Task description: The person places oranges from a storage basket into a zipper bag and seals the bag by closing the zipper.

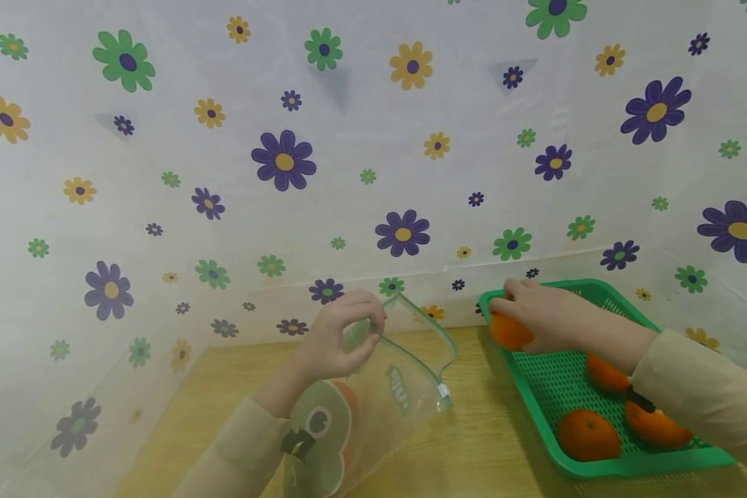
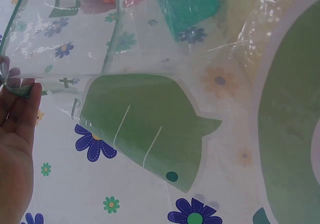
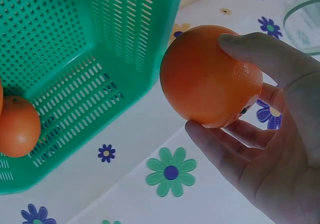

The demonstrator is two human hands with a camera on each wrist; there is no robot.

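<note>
One orange [image 1: 509, 332] is sitting clasped in the right hand [image 1: 550, 317] above the basket [image 1: 604, 288]; the left hand [image 1: 339, 335] is pinching the bag [image 1: 404, 387] rim

Bare tabletop [image 1: 473, 429] between bag [image 1: 373, 394] and basket [image 1: 622, 467]

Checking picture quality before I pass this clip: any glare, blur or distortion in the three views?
Head view: even light, wide-angle bending at the edges, soft shadows. Left wrist view: glare streaks on the clear bag, print blurred by closeness. Right wrist view: sharp, mild sheen on the orange.
</note>
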